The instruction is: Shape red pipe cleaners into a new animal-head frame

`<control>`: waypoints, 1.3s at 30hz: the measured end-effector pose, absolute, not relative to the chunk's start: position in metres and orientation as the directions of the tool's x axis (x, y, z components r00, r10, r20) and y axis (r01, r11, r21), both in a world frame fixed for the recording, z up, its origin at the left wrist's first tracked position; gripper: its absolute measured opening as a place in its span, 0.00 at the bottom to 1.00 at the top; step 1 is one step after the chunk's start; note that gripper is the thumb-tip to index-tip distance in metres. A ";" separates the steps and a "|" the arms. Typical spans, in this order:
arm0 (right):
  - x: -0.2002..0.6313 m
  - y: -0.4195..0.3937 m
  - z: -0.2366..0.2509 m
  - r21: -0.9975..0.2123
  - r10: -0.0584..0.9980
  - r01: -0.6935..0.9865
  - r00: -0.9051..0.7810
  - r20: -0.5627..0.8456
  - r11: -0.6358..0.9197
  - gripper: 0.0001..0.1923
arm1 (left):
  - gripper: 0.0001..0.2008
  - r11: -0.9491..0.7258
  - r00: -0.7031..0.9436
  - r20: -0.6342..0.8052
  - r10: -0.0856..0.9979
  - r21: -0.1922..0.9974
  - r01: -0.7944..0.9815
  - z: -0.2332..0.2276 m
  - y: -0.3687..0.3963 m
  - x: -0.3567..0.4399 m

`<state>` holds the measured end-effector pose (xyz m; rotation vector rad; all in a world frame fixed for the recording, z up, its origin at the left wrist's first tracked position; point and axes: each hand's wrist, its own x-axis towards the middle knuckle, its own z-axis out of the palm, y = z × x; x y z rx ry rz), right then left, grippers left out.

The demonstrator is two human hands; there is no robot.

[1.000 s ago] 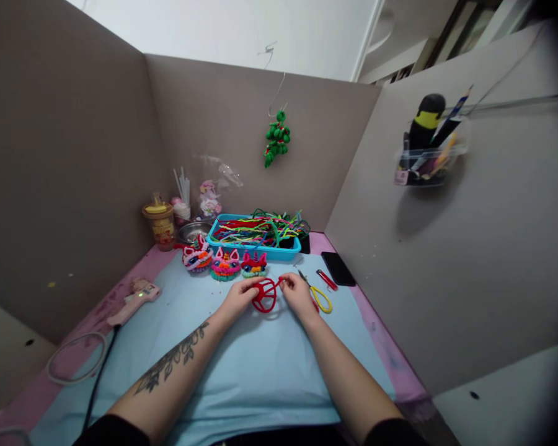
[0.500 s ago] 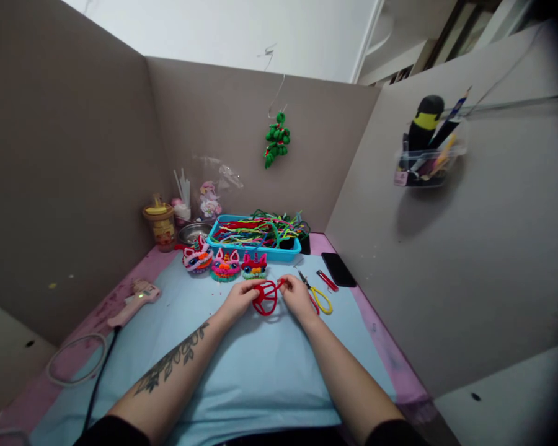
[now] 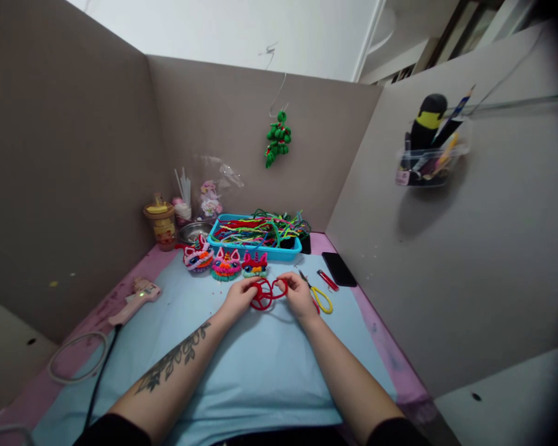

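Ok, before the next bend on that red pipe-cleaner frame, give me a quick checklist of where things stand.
1. Left hand has a grip on the red pipe-cleaner frame: ok.
2. Right hand pinches the frame's other side: ok.
3. Frame clear of the three finished heads: ok.
4. Yellow-handled scissors close beside the right hand: ok.
5. Blue tray of pipe cleaners stocked: ok.
6. Frame's joints twisted tight: cannot tell, too small.

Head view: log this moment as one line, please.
left hand: holds red pipe-cleaner frame | right hand: pinches frame's other side | above blue mat | yellow-handled scissors beside right hand
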<state>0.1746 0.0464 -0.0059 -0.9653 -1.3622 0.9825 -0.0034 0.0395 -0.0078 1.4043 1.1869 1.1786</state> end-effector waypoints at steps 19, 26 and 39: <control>0.171 0.046 -0.007 -0.924 0.936 0.193 -0.190 0.295 0.330 0.09 | 0.20 -0.200 0.142 0.182 0.973 0.972 0.123 -0.007 0.038 -0.004; 0.169 0.048 -0.013 -0.919 0.952 0.293 -0.233 0.198 0.263 0.07 | 0.19 -0.250 0.089 0.239 0.967 0.956 0.154 -0.010 0.039 -0.005; 0.155 0.038 -0.020 -0.907 0.959 0.354 -0.244 0.143 0.226 0.14 | 0.19 -0.191 0.066 0.187 0.980 0.979 0.074 -0.010 0.043 -0.006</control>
